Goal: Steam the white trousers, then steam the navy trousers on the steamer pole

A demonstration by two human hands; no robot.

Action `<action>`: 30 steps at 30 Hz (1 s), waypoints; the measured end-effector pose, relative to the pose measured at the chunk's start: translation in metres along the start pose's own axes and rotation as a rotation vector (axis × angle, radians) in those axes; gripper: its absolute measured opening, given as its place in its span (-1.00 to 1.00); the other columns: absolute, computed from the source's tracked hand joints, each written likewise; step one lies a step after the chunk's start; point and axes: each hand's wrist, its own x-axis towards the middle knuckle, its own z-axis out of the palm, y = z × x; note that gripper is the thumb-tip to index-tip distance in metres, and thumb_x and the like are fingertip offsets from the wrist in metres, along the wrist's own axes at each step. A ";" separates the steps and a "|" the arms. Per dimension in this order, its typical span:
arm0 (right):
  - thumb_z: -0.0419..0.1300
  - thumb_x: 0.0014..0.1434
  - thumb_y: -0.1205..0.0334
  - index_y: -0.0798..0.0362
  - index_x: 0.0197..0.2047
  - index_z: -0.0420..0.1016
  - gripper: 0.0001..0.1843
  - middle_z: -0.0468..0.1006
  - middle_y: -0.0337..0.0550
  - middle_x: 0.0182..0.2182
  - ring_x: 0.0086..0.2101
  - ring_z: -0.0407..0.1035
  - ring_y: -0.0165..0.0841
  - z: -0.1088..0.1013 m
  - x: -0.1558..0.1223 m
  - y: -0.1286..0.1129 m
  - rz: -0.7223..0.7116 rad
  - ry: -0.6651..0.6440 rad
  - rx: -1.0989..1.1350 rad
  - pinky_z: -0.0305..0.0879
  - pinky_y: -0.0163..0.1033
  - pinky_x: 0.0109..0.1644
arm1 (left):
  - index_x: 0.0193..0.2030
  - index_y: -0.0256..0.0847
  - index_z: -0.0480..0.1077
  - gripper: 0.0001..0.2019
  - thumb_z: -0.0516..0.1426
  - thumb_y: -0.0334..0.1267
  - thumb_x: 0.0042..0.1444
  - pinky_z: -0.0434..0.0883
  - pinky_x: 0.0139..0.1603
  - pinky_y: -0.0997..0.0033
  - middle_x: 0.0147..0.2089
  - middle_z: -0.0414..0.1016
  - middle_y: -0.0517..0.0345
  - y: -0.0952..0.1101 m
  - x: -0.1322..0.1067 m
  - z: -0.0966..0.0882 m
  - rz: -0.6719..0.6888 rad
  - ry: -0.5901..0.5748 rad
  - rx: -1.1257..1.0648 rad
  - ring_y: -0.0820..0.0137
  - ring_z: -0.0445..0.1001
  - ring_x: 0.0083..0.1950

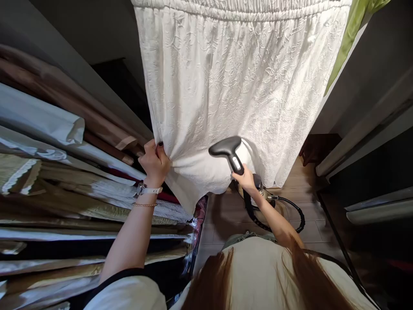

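A long white embroidered garment hangs in front of me, gathered at the top. My left hand pinches its lower edge and pulls the cloth to the left. My right hand grips the handle of a black handheld garment steamer, whose flat head presses against the lower part of the cloth. A black hose curves from the steamer across the floor to a metal fitting. A white watch and a thin gold bracelet sit on my left wrist.
Several rolled fabrics are stacked in layers along the left, close to my left arm. A green cloth hangs at the upper right. Pale tiles cover the floor beyond the garment. Dark panels stand at the right.
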 end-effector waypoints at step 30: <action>0.20 0.07 -0.12 -0.04 -0.07 0.37 -0.56 0.52 -0.24 -0.37 -0.37 0.42 -0.24 -0.021 -0.081 0.024 0.015 0.096 -0.104 0.28 -0.22 -0.28 | -0.06 -0.23 0.32 -0.71 0.01 -0.05 0.28 0.04 -0.37 0.40 -0.46 0.21 0.20 0.028 -0.031 -0.023 0.081 0.038 -0.123 0.43 0.18 -0.51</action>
